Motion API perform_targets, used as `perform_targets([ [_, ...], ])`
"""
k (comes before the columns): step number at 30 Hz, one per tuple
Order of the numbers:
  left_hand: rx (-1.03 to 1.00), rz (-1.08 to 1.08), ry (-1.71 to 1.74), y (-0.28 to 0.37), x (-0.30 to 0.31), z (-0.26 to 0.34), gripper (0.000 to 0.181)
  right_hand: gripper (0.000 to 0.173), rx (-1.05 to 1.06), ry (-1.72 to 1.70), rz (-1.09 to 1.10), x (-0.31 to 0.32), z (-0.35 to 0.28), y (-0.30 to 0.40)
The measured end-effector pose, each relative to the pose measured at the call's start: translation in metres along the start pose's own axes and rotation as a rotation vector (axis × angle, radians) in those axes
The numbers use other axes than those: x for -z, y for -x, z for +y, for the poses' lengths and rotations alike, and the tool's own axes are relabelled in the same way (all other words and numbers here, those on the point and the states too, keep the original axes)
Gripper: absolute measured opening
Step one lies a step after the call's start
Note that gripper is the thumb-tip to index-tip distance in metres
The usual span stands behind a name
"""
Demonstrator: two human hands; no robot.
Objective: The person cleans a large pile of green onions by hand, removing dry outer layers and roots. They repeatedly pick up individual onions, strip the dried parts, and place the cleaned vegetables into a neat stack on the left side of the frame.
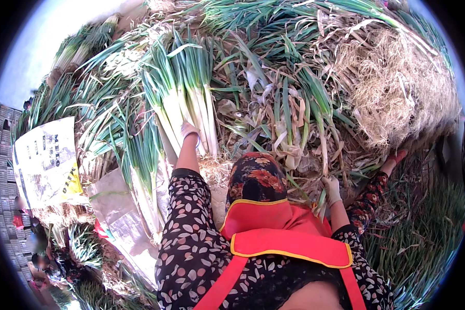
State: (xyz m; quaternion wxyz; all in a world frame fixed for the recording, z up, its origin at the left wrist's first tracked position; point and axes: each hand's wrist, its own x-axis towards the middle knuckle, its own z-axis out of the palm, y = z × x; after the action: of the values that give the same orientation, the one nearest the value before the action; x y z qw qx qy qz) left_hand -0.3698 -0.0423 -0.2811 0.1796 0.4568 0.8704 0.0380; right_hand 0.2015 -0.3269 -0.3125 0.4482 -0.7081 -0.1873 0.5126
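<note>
My left hand (189,130), in a whitish glove, reaches forward onto the white stalks of trimmed green onions (195,112), laid side by side with leaves pointing away from me. Whether its fingers close on a stalk is hard to tell. My right hand (330,190), also gloved, is low on the right at the base of an untrimmed green onion (323,151) with dry outer leaves; its fingers are bent around the lower stalk. Loose dry leaves and peelings (290,155) lie between the hands.
A big heap of onions with dry roots (403,89) rises at the right. More trimmed onions (147,197) lie on a sheet (120,209) at the left, near a printed sack (46,162). Other people (42,261) are at the far lower left.
</note>
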Motion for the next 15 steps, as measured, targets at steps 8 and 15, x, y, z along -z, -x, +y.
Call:
perform_targets([
  [8, -0.125, 0.112, 0.179, 0.008, -0.012, -0.009, 0.060, 0.024, -0.028, 0.023, -0.010, -0.020, -0.012, 0.023],
  [15, -0.032, -0.080, 0.229, -0.003, 0.004, -0.001, 0.071, 0.010, -0.108, 0.047, 0.051, -0.024, 0.000, 0.009],
])
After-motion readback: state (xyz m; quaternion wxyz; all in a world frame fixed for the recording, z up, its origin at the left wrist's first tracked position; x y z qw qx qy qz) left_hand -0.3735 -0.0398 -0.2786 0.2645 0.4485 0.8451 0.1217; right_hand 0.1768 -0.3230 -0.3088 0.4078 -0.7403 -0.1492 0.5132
